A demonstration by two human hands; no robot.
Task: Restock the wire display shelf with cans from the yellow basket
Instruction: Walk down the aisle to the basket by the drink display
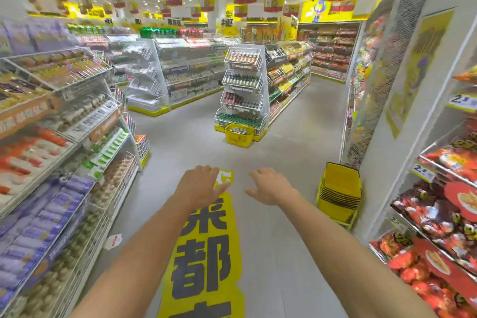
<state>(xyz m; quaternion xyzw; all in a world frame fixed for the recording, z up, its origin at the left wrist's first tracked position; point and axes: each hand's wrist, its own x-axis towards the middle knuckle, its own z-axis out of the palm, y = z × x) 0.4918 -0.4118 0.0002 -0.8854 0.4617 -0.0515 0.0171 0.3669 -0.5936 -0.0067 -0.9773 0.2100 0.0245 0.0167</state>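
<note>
Supermarket aisle, grey floor, stocked racks on either side. Well ahead, the yellow basket [238,137] sits on the floor against the foot of the wire display shelf [242,90], with cans [239,130] standing inside it, too small to read. Cans should be rigid, smooth and heavy for their size, so each is probably best gripped round its side; the loaded basket is likely weighty. The left hand [200,184] and right hand [269,187] hover palm-down far short of it, fingers loosely apart, holding nothing. A yellow floor sticker [206,253] lies beneath them. A stack of nested baskets [339,191] stands by the right-hand pillar, off the straight path.
</note>
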